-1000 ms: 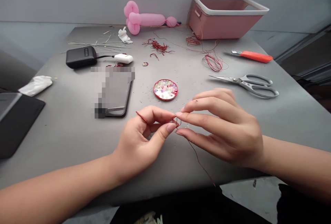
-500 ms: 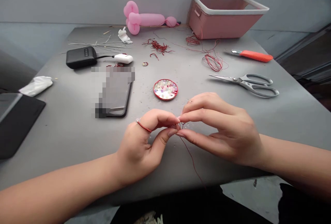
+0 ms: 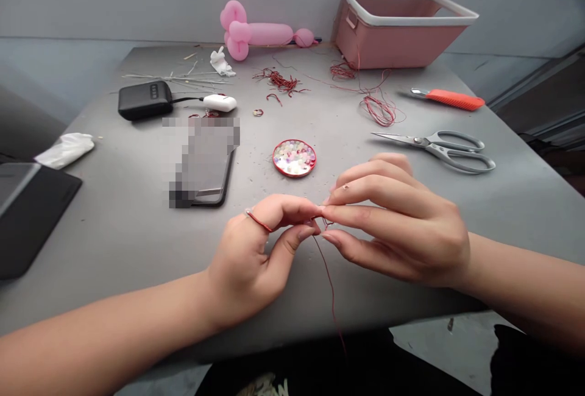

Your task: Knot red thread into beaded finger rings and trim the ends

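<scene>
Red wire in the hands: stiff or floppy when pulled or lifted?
Likely thin and pliant: the red wire droops in a loose curve off the table edge. It probably keeps bends, since it stays wrapped over the left hand. Looks very light; the right hand pinches it with fingertips only.

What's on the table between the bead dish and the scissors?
Head view: bare grey table with small specks lies between the bead dish and the scissors.

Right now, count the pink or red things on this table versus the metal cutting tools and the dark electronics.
Pink or red: 3, balloon, basket, round bead tin
Cutting tools: 2, scissors, orange-handled cutter
Dark electronics: 2, phone, power bank
Total: 7
</scene>
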`<state>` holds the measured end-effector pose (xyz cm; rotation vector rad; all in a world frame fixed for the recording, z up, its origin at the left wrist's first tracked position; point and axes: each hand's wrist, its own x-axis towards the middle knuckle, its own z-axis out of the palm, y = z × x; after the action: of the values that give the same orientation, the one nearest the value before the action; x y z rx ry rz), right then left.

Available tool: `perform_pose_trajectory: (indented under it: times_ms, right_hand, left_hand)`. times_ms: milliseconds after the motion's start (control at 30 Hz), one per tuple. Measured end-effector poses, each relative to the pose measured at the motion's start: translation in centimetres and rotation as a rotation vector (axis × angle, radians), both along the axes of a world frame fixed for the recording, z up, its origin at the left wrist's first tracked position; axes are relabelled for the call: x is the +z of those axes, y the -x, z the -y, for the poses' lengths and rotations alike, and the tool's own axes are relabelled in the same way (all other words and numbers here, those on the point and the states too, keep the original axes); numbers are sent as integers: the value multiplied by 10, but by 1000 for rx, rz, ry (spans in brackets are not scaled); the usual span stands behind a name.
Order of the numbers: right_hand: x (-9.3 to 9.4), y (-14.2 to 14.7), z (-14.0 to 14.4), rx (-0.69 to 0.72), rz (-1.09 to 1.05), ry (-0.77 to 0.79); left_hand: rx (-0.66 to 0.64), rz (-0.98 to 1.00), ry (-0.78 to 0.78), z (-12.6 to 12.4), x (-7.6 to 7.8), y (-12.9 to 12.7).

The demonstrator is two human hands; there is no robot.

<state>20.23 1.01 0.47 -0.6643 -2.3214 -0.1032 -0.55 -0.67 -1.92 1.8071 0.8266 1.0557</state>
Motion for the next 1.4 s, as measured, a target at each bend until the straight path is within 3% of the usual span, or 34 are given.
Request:
perform_pose_trajectory:
  times_ms: [133,367,933,1100,1233,1400]
  right_hand:
    - [-1,1,-1,17,-75,136]
    - [2,1,-2,72,-195,574]
    - [2,3,-3,126,-410,1396]
    - [2,4,-3,118,-404,1453]
    - [7,0,-7,15,-396,1375]
    - [10,-4,-10,91,-338,1244]
  left_hand:
    - [0,12,11,1,0,0]
    - [20,47,24,0,1,0]
    - [-9,34,41,-1,5,-3]
    - [-5,29,83,0,5,-3]
    - [48,52,209,-1,3,-2]
    - [19,99,275,-2,0,-1]
